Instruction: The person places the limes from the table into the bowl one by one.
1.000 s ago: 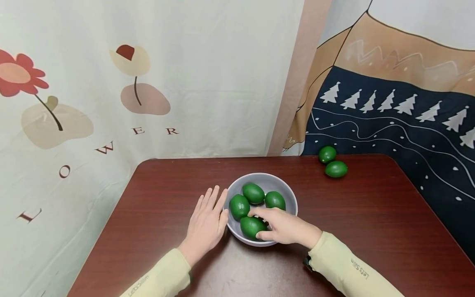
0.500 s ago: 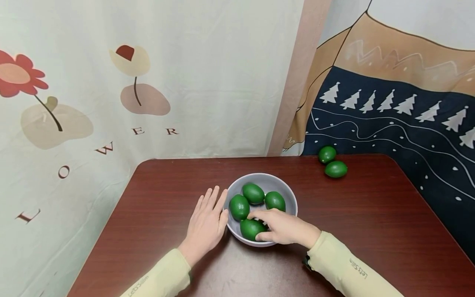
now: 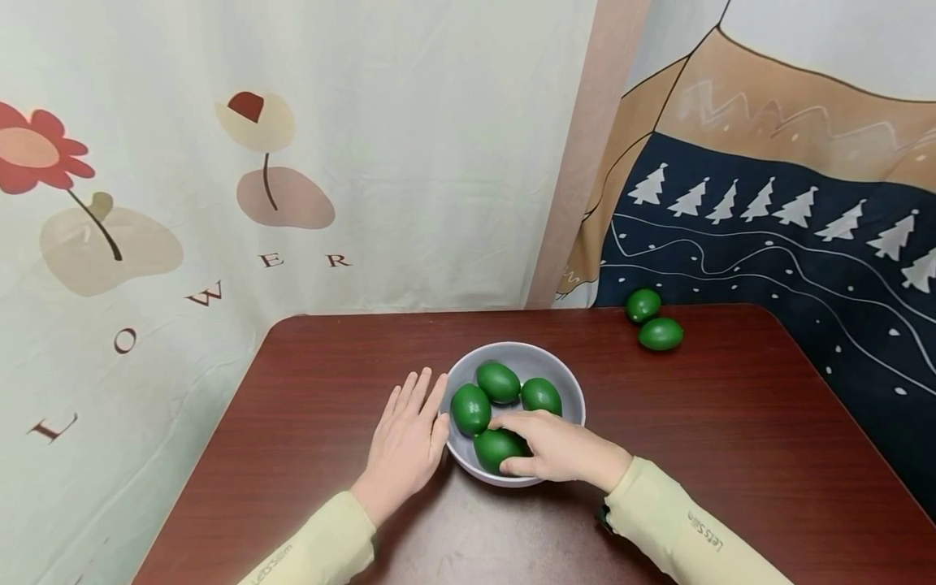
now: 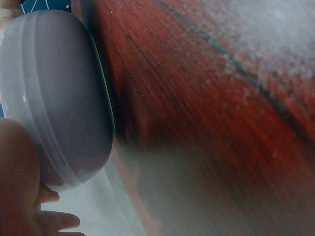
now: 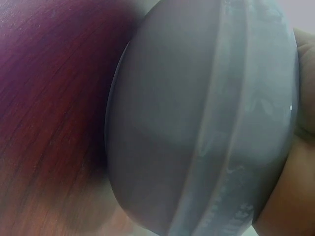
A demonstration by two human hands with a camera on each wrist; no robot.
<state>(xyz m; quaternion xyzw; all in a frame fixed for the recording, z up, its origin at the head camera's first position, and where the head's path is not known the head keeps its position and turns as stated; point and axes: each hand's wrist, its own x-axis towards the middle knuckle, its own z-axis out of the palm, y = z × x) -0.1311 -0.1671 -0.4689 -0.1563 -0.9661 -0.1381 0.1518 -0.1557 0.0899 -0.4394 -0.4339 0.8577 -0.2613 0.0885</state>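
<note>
A grey bowl (image 3: 567, 380) with several green limes in it stands on the brown table. My left hand (image 3: 405, 443) rests against the bowl's left side with its fingers straight. My right hand (image 3: 559, 445) reaches over the near right rim and grips the nearest lime (image 3: 499, 450) between thumb and fingers; the lime's right part is hidden under the hand. Around it in the bowl lie a left lime (image 3: 470, 409), a far lime (image 3: 499, 382) and a right lime (image 3: 541, 396). Both wrist views show mostly the bowl's outer wall (image 4: 64, 93), with the limes out of sight.
Two more limes, a rear lime (image 3: 643, 305) and a front lime (image 3: 661, 334), lie close together at the far right of the wooden table (image 3: 731, 422). Behind the table hang a pale flower-print curtain (image 3: 439, 162) and a dark tree-print cloth (image 3: 768, 244).
The nearest lime has shifted very slightly within the right hand's grip. Both hands and the bowl stay almost where they were.
</note>
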